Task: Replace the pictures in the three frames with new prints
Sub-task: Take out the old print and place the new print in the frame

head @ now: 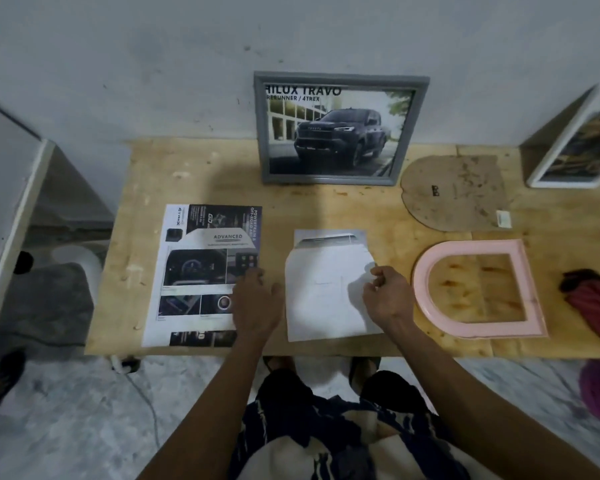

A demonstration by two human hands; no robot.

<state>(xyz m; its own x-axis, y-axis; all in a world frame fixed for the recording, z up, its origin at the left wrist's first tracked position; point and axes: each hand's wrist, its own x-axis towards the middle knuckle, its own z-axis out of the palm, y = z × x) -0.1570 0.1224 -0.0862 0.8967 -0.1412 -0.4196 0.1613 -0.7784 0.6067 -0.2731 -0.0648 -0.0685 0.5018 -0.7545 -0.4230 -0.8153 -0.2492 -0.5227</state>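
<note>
On the wooden table (194,168) a grey frame (340,128) with a truck print leans on the wall. A brochure page (201,265) lies at the left. My left hand (255,299) rests flat on its right edge. A white arch-cut sheet (326,292) lies face down in the middle, over another print whose top strip shows. My right hand (387,294) pinches the white sheet's right edge with curled fingers. An empty pink arched frame (478,289) lies to the right, its brown backing board (454,192) behind it. A white frame (579,140) leans at the far right.
A red and dark cloth (593,303) lies at the table's right end. A small white tag (503,218) sits on the backing board's corner. A grey cabinet (11,188) stands left of the table, and a cable (142,393) runs on the floor.
</note>
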